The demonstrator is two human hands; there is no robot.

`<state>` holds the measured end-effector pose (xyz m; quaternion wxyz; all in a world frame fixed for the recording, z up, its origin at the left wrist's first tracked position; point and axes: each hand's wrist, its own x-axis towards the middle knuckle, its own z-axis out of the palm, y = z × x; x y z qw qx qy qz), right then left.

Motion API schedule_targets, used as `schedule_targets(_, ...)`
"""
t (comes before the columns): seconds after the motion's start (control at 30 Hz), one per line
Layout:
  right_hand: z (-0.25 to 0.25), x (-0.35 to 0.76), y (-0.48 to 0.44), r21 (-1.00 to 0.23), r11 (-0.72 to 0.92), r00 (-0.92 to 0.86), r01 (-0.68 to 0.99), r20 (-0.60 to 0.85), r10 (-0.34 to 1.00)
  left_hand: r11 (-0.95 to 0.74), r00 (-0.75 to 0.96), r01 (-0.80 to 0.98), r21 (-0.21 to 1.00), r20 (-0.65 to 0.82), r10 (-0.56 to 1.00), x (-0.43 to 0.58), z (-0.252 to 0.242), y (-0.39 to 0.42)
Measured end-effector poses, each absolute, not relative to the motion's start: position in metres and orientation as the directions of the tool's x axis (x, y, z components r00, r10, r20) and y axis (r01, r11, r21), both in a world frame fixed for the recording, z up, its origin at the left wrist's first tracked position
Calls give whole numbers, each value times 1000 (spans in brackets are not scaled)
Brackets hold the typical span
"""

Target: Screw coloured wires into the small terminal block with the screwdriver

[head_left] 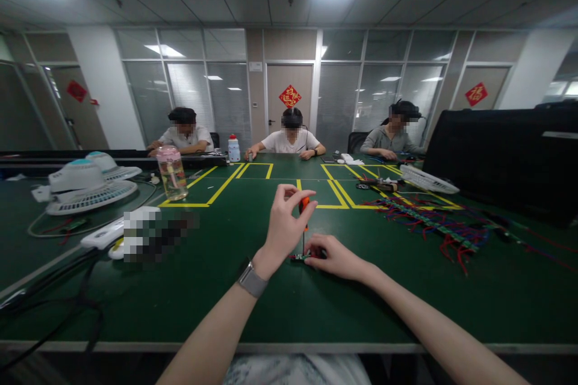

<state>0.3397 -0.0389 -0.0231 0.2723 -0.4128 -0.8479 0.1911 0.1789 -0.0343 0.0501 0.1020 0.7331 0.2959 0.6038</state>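
Green table (180, 307), yellow tape (185, 205) | left hand (289, 222): closed round upright orange-handled screwdriver (306, 200), tip at circuit board (297, 257) | right hand (332, 255): gripping circuit board's right end, near-middle of tabletop | left: white fans (90, 189), bottle (171, 174) | right: wired boards (433, 222), large black panel (497, 162) | far: three people (293, 141), glass partitions (341, 96), red door sign (289, 96)

The screwdriver handle (306, 201) looks plastic, its shaft (304, 244) metal, the tabletop (316, 316) smooth.

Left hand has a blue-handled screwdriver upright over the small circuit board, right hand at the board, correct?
Not quite: the head view shows an orange-handled screwdriver; the left hand holds it upright over the small circuit board, right hand at the board.
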Motion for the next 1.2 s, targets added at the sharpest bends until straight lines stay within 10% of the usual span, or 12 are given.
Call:
schedule_targets(0.57, -23, 340, -39, -535, 594, -520, 601, 303, 799, -550, 236, -181, 815, 579, 781, 182, 52, -28)
schedule_targets(0.8, -24, 340, -39, -535, 593, -516, 602, 306, 800, -789, 82, 216, 575, 794, 602, 180, 51, -34)
schedule_targets(1.0, -24, 341, -38, -516, 607, -529, 604, 310, 790, -579, 274, -142, 803, 594, 756, 183, 53, -31)
schedule_targets(1.2, -24, 340, -38, -537, 588, -510, 605, 306, 804, -793, 110, 261, 551, 799, 591, 178, 51, -33)
